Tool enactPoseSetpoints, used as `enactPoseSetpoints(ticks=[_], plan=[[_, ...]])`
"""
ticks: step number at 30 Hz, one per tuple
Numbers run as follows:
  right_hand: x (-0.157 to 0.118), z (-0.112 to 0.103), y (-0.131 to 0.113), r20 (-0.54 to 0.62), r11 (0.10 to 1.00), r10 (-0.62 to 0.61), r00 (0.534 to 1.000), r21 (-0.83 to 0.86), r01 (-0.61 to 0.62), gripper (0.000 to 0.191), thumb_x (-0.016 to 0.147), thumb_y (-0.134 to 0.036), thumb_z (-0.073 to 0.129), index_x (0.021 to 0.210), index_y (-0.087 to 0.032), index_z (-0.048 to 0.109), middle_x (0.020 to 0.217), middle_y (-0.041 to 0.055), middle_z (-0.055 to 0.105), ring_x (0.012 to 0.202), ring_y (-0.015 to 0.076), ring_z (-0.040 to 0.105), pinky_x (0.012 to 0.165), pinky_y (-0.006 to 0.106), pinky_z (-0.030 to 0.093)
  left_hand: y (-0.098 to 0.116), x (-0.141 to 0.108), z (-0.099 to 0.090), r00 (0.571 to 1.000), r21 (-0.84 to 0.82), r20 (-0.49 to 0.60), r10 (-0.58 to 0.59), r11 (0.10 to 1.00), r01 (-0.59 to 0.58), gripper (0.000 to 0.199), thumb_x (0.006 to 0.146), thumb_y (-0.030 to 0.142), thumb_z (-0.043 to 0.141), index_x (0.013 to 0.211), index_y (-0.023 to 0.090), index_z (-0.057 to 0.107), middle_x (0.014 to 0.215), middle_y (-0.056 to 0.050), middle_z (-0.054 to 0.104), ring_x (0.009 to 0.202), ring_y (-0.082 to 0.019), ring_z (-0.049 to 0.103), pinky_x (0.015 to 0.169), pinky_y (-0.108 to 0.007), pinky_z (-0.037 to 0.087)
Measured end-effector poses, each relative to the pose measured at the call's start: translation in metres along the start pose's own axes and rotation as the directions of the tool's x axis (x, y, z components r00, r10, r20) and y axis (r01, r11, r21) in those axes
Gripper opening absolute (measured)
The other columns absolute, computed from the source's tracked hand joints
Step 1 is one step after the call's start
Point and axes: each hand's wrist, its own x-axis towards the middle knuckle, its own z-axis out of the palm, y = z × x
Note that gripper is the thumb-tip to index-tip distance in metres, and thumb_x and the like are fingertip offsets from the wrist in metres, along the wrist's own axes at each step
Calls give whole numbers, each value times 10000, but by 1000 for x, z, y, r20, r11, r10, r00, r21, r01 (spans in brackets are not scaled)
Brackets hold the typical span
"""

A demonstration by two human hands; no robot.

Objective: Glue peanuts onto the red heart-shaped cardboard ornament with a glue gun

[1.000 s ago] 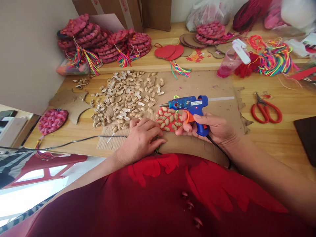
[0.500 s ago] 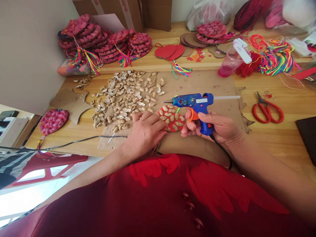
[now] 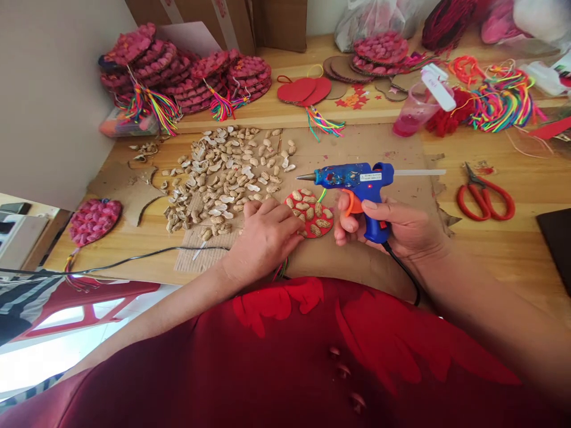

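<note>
A blue glue gun [image 3: 352, 176] with an orange trigger is gripped in my right hand [image 3: 392, 226], its nozzle pointing left and a clear stick jutting from its back. Below the nozzle lies a red disc [image 3: 315, 229] with several peanut shells stuck on it. My left hand [image 3: 270, 235] rests at the disc's left edge, fingers bent together and pointing down; whatever its fingertips hold is hidden. Loose peanut shells [image 3: 223, 172] spread over the cardboard [image 3: 357, 261] to the left and beyond that hand.
Red-handled scissors [image 3: 485, 199] lie at the right. Along the back shelf stand stacked pink shell discs [image 3: 151, 65], red discs [image 3: 297, 91], a cup of pink liquid [image 3: 413, 113] and colourful tassels [image 3: 504, 104]. A black cord [image 3: 134, 257] crosses the left side.
My right hand and the glue gun have shifted slightly to the right, uncovering more of the red disc's right edge. My left hand stays at the disc.
</note>
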Motion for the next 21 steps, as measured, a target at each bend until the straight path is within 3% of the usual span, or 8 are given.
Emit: enactPoseSetpoints(ticks=[7, 13, 21], plan=[[1, -4, -1, 10, 1000, -31, 999, 3, 31, 274, 826, -383, 730, 988, -172, 666, 748, 11, 629, 768, 204, 691, 759, 353, 560, 2, 2, -3, 1000, -44, -19, -5, 999, 4, 159, 952, 351, 630, 920, 214, 705, 913, -53, 684, 908, -241, 537, 834, -414, 363], [2, -4, -4, -98, 997, -71, 993, 12, 73, 239, 783, -366, 744, 896, -170, 666, 670, -2, 614, 681, 176, 657, 665, 298, 521, 9, 22, -4, 998, -70, -52, 21, 997, -24, 156, 969, 312, 613, 896, 233, 727, 916, -35, 701, 928, -232, 551, 833, -415, 332], [2, -4, -9, -224, 990, -128, 966, 26, 137, 186, 804, -319, 683, 917, -174, 657, 652, -13, 574, 650, 147, 587, 621, 266, 464, 18, 53, -5, 989, 84, 55, 135, 987, -139, 243, 982, 286, 556, 831, 205, 730, 808, -63, 644, 887, -252, 533, 779, -432, 310]])
